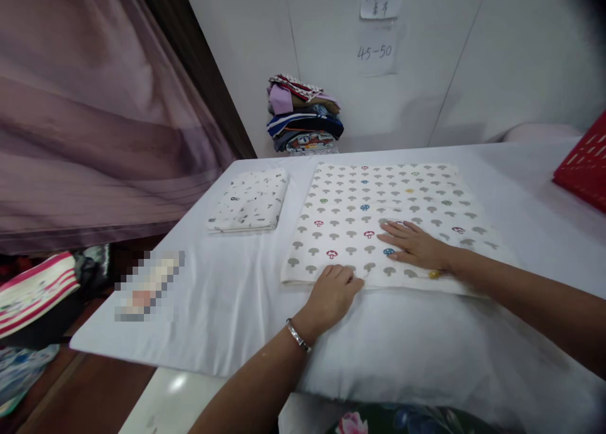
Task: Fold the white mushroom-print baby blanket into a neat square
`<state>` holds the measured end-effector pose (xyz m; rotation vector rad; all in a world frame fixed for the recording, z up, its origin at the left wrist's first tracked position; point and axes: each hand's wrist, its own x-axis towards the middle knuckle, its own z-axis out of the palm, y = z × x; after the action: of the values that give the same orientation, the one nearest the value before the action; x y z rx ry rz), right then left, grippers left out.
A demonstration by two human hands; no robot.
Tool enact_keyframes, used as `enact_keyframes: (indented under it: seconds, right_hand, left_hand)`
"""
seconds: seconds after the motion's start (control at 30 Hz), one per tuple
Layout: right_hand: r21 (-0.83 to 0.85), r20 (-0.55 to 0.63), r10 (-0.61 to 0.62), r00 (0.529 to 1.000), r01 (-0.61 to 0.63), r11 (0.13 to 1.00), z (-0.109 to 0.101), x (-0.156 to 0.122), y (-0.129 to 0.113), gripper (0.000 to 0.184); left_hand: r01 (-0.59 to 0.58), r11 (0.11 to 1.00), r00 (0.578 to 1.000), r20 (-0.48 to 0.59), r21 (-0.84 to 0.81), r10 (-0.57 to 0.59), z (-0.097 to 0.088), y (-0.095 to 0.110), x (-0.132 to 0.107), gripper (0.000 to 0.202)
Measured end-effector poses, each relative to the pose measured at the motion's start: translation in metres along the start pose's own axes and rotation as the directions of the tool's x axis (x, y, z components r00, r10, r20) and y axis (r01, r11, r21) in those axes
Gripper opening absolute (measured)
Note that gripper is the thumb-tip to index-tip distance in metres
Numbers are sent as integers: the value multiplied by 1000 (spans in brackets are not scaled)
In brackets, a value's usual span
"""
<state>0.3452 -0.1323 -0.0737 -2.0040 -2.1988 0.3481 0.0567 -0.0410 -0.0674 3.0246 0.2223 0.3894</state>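
A white cloth printed with grey mushrooms and a few red, blue, green and yellow ones (350, 222) lies folded in a flat rectangle on the table. My right hand (413, 244) rests palm down on its front right part, fingers spread and stretched out. At the cloth's near edge lies my left hand (332, 295), its fingers close together on the cloth and its thumb apart to the right. It wears a bracelet (298, 336) at the wrist. To the left, apart from both hands, is a smaller folded white cloth with small dark prints (250, 200).
A white sheet covers the table (222, 295). Against the wall behind it rises a stack of folded fabrics (305, 115). A red basket (584, 165) stands at the right edge. A pinkish curtain (95, 118) hangs at the left, with striped fabric (35, 298) below it.
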Motion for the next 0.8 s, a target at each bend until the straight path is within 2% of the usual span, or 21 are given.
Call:
enact_keyframes:
  seconds: [0.07, 0.13, 0.2, 0.23, 0.3, 0.37, 0.4, 0.43, 0.5, 0.57, 0.7, 0.8]
  right_hand:
    - [39, -3, 32, 999, -32, 999, -10, -5, 5, 55]
    - [76, -76, 126, 989, -121, 990, -23, -20, 13, 53]
    - [134, -212, 287, 934, -263, 955, -33, -43, 24, 54]
    - [181, -281, 384, 880, -344, 921, -36, -58, 29, 53]
    - [300, -371, 582, 724, -499, 813, -38, -91, 41, 51]
    - [403, -388, 732, 559, -611, 681, -35, -122, 51, 47]
    - [426, -381, 781, 495, -656, 623, -32, -135, 55, 44]
    - [428, -365, 815, 450, -696, 576, -30, -146, 57, 42]
    - [388, -322, 853, 411, -765, 515, -25, -160, 59, 38]
    - [342, -257, 881, 397, -816, 467, -24, -164, 55, 40]
    - [329, -56, 929, 366, -872, 363, -28, -157, 39, 56]
    - [298, 22, 933, 359, -893, 337, -32, -151, 28, 62]
  left_hand:
    - [12, 1000, 1000, -2, 3, -12, 1, 0, 0, 20]
    - [21, 1000, 1000, 3, 3, -21, 1, 0, 0, 21]
    - [21, 1000, 1000, 9, 3, -21, 1, -1, 0, 23]
    - [20, 1000, 1000, 9, 1, -20, 0, -1, 0, 24]
    - [19, 1000, 1000, 7, -7, -19, -1, -1, 1, 25]
    - [21, 1000, 1000, 7, -18, -21, -3, -1, 1, 26]
    - [22, 1000, 1000, 9, -22, -22, -4, 0, 2, 27]
    - [23, 999, 1000, 12, -25, -23, -5, 0, 2, 27]
    - [27, 999, 1000, 12, -24, -27, -6, 0, 2, 30]
    - [23, 999, 1000, -1, -24, -23, -6, 0, 2, 33]
    - [2, 999, 999, -33, -38, -3, -5, -2, 1, 39]
    - [5, 1000, 999, -40, -30, -6, -3, -3, 1, 40]
